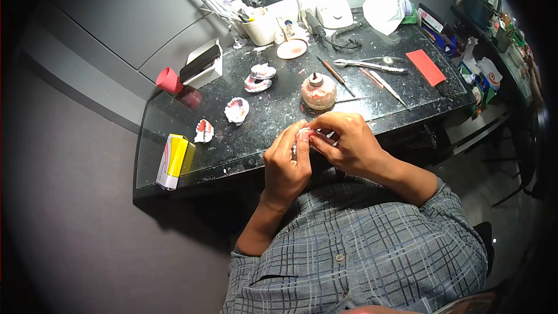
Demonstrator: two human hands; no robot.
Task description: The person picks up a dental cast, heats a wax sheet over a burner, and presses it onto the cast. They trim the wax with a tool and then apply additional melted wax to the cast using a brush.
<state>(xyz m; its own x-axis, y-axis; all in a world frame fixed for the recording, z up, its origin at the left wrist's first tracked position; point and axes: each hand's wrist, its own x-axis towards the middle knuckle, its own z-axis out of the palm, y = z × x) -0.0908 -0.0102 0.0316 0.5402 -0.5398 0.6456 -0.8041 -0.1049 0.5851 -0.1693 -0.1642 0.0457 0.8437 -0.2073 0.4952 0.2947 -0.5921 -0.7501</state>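
The left hand (pixel 286 166) and right hand (pixel 347 142) clamp their fingers on a small pink-white dental cast (pixel 305 134). The worktop (pixel 279 110) is glossy, speckled black.

A dental technician's workshop. The black speckled stone surface (pixel 273 115) carries white plaster jaw models with pink wax gums (pixel 236 109), a round glass spirit burner (pixel 318 90), slim metal hand instruments (pixel 383 84), steel pliers (pixel 369 65) and a white motor handpiece unit (pixel 333 10). A small pink-and-white denture piece (pixel 304 134) is held over its near edge.
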